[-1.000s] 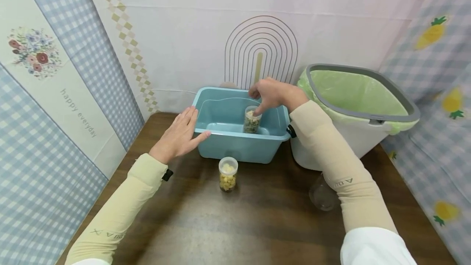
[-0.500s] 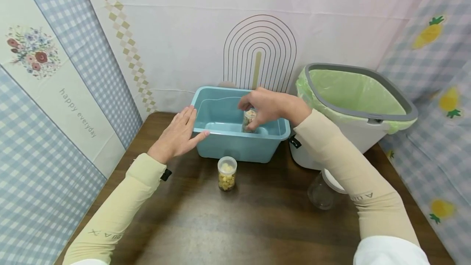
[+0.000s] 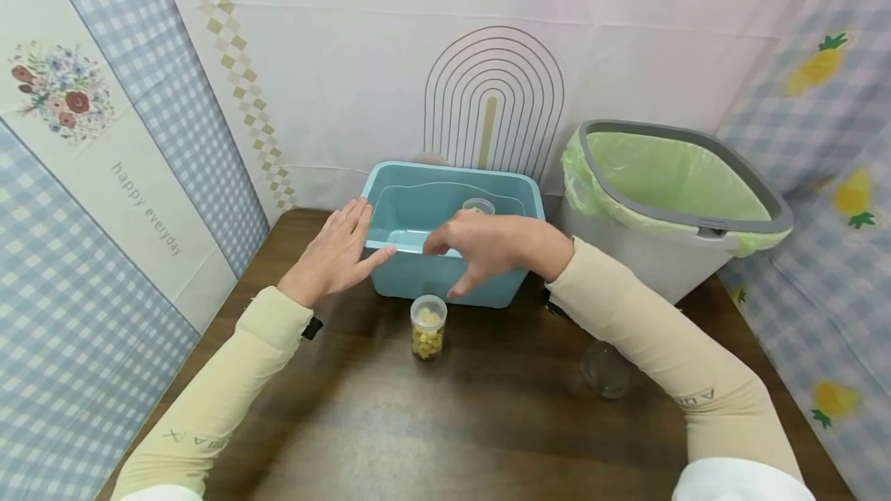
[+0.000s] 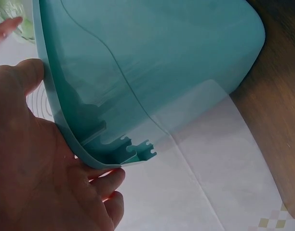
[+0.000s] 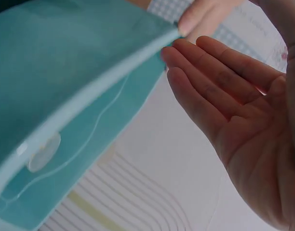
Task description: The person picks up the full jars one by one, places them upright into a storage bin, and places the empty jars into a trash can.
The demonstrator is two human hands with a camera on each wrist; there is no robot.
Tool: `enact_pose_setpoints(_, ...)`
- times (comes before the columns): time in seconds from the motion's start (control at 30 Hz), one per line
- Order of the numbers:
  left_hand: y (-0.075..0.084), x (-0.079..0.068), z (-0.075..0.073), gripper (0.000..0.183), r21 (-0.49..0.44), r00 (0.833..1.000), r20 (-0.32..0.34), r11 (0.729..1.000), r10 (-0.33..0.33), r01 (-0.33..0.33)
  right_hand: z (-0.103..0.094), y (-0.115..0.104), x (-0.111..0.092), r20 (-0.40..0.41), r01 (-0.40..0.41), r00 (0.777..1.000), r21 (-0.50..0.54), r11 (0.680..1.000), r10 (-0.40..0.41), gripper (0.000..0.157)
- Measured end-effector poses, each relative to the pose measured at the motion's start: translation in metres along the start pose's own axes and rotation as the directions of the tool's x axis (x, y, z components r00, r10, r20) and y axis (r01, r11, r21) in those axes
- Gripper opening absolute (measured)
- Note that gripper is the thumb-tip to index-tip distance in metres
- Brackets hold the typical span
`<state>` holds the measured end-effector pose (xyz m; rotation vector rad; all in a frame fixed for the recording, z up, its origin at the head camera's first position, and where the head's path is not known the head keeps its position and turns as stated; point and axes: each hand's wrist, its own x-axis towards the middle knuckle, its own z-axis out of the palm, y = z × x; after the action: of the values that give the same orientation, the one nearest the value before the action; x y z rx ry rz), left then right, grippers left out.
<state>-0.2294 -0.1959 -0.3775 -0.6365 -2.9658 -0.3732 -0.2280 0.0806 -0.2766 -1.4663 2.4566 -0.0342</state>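
A blue plastic bin (image 3: 452, 284) stands against the back wall. My left hand (image 3: 332, 252) rests at its left end, fingers straight and thumb along the front rim; in the left wrist view the same hand (image 4: 46, 154) touches the bin's corner. Above the front rim, my right hand (image 3: 497, 246) holds nothing, its fingers spread and slightly bent. Behind it, a clear jar (image 3: 479, 205) stands in the bin, mostly hidden by that hand. A second clear jar (image 3: 428, 331) with yellow pieces inside stands upright on the table, just below the right hand.
A large waste bin (image 3: 626, 253) with a green liner and grey rim stands to the right. A bigger clear container (image 3: 605, 369) lies partly behind the right sleeve. The wooden table (image 3: 418, 431) ends at a patterned cloth wall.
My right hand went down around the jar in the bin, then came off it and moved forward over the front rim toward the yellow-filled jar. My left hand stayed put.
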Motion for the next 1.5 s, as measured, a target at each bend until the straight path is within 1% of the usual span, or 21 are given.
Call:
enact_pose_setpoints(0.2, 0.001, 0.002, 0.002, 0.093, 0.004, 1.0, 0.003, 1.0, -0.003, 0.003, 0.018, -0.008, 0.007, 0.074, 0.014, 0.997, 0.009, 1.0, -0.015, 0.07)
enact_pose_setpoints(0.3, 0.0, 0.002, 0.002, 0.093, 0.006, 1.0, 0.007, 1.0, -0.008, 0.008, 0.025, -0.01, 0.011, 0.098, 0.021, 0.995, -0.01, 1.0, -0.02, 0.07)
enact_pose_setpoints(0.43, 0.0, 0.001, 0.001, 0.093, 0.004, 1.0, 0.005, 1.0, -0.01, 0.01, 0.033, -0.01, 0.017, 0.101, 0.031, 0.995, -0.045, 0.999, -0.027, 0.069)
enact_pose_setpoints(0.57, -0.001, 0.0, 0.002, 0.092, -0.004, 1.0, 0.011, 1.0, -0.015, 0.015, 0.042, -0.008, 0.022, 0.096, 0.024, 0.995, -0.065, 0.998, -0.017, 0.069)
enact_pose_setpoints(0.73, -0.002, -0.001, 0.005, 0.092, -0.009, 1.0, 0.011, 1.0, -0.015, 0.015, 0.055, -0.005, 0.026, 0.095, 0.013, 0.995, -0.064, 0.998, -0.007, 0.067)
enact_pose_setpoints(1.1, 0.0, 0.002, 0.007, 0.093, -0.006, 1.0, 0.0, 1.0, -0.012, 0.012, 0.078, 0.003, 0.031, 0.023, 0.066, 0.998, -0.045, 0.997, -0.065, 0.051)
enact_pose_setpoints(1.37, 0.002, 0.003, 0.007, 0.094, -0.009, 1.0, 0.003, 1.0, -0.014, 0.014, 0.089, 0.01, 0.032, -0.023, 0.069, 0.997, 0.025, 0.997, -0.068, 0.049)
enact_pose_setpoints(1.5, 0.003, 0.003, 0.007, 0.094, -0.008, 1.0, 0.002, 1.0, -0.014, 0.014, 0.091, 0.012, 0.031, -0.044, 0.082, 0.996, 0.033, 0.996, -0.08, 0.047)
